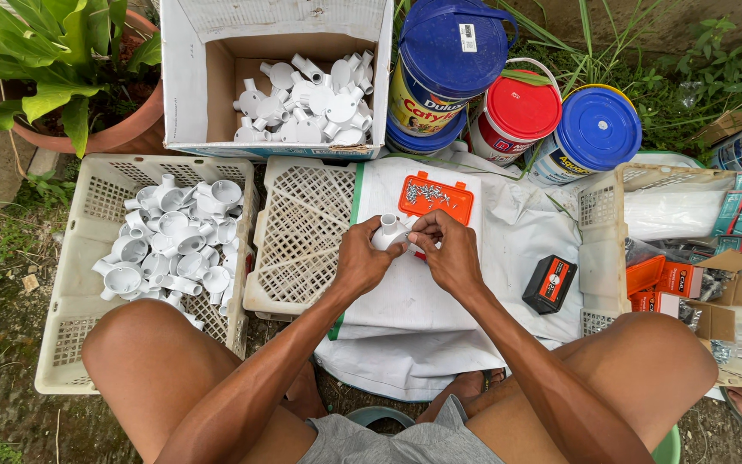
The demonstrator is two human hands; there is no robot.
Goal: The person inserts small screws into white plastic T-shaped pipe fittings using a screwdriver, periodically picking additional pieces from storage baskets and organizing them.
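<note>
A: Biggest first?

B: White sack (508, 258) spread over the ground, running under most of the rest. Cardboard box (191, 77) at the top, half full of white plastic conduit fittings (307, 99). Below it, to the left, a cream lattice crate (70, 301) with a second heap of the same fittings (173, 249); just beside that, a second cream crate (298, 232) turned over, partly draped by white sheeting. Third crate (599, 206) at far right, packed with small orange and teal cartons.

A: And above the sack?

B: Three paint buckets: blue-lidded large one (453, 43), red-lidded one (521, 107), blue-lidded smaller one (596, 129). Potted plant (45, 60) top left.

A: Smaller bits?

B: Black and orange carton (550, 283) lying on the sack, apart from the hands. Orange tray (436, 196) of tiny screws on the sheeting, just beyond the fingers.

A: Hands?

B: Left hand (358, 262) curled around a white fitting (388, 232), gripping it over the draped crate, in front of the orange tray. Right hand (448, 253) pinched narrow at the fitting's rim, fingertips touching it; anything held between them too small to tell.
</note>
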